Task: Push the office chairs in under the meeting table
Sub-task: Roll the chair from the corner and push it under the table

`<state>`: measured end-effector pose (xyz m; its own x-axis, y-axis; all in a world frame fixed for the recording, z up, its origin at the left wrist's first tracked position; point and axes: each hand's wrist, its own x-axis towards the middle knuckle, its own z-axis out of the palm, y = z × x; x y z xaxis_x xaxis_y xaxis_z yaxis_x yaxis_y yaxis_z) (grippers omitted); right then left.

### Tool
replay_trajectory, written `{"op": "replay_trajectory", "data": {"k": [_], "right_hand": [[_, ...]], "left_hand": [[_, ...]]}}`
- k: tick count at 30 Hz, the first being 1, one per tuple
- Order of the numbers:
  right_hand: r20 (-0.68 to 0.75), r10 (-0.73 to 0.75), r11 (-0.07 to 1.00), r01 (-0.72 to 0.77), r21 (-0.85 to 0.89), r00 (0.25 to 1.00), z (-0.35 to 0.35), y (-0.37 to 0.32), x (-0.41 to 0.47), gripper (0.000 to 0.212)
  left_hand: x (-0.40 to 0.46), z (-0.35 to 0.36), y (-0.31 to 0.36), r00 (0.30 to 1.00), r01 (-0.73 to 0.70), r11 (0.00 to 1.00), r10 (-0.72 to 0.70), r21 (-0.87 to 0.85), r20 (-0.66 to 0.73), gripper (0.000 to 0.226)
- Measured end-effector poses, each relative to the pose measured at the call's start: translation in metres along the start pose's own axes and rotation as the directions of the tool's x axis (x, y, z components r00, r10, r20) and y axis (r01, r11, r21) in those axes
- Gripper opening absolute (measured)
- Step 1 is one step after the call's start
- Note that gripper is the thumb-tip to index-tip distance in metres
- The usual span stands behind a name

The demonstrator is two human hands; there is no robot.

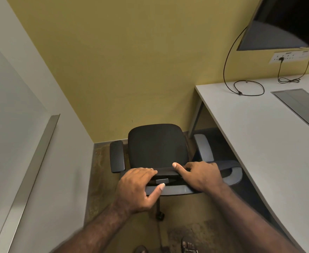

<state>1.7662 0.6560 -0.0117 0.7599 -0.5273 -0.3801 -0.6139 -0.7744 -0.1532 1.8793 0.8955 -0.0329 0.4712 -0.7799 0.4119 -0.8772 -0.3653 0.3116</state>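
Yellow wall point(113, 61) and a grey side wall point(13, 106) formed the corner in which the office chair point(157, 147) stood, beside the near end of the white tabletop point(259, 143) and not yet under it. One black armrest point(116, 156) pointed toward the corner; the other armrest point(203, 147) lay just beside the tabletop edge, close to the table leg point(195, 117). Cables point(248, 88) and a closed grey hatch point(299, 106) lay on the tabletop, below a wall screen point(287, 21).

Both hands rested on the top edge of the backrest point(168, 173). The left hand point(137, 187) lay with fingers curled over the rim and thumb spread below it. The right hand point(201, 175) gripped the rim likewise, index finger extended along it.

Handling judgement: the chair appeared moderately heavy but free-rolling on its castor point(160, 215), and liable to swivel about its column. A two-handed hold on the stiff backrest rim, hands apart, should control rotation. The chair probably needed turning toward the tabletop first; armrest clearance beneath the edge could not be confirmed.
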Motion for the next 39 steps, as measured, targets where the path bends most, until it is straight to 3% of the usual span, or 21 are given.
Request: {"op": "replay_trajectory", "data": {"k": [6, 20, 26, 33, 39], "right_hand": [[0.023, 0.028, 0.999, -0.029, 0.037, 0.999, 0.006, -0.028, -0.007, 0.108], [-0.094, -0.031, 0.999, 0.034, 0.033, 0.995, 0.001, -0.053, 0.001, 0.129], [-0.073, -0.041, 0.998, 0.044, 0.04, 0.997, -0.009, -0.05, 0.022, 0.133], [-0.141, -0.058, 0.998, 0.061, 0.02, 0.988, -0.008, -0.06, 0.046, 0.127], [-0.188, -0.037, 0.999, 0.044, 0.033, 0.981, -0.011, -0.075, 0.069, 0.125]], "left_hand": [[0.006, -0.012, -0.046, 0.997, -0.061, 0.997, 0.063, -0.053, 0.043, 0.045], [0.066, -0.021, -0.124, 0.973, -0.146, 0.989, 0.149, -0.029, 0.174, 0.06], [0.102, -0.018, -0.144, 0.953, -0.2, 0.98, 0.2, -0.024, 0.229, 0.057], [0.146, -0.014, -0.189, 0.944, -0.298, 0.955, 0.295, -0.002, 0.146, 0.043], [0.183, -0.003, -0.226, 0.968, -0.207, 0.977, 0.197, 0.05, 0.155, 0.047]]}}
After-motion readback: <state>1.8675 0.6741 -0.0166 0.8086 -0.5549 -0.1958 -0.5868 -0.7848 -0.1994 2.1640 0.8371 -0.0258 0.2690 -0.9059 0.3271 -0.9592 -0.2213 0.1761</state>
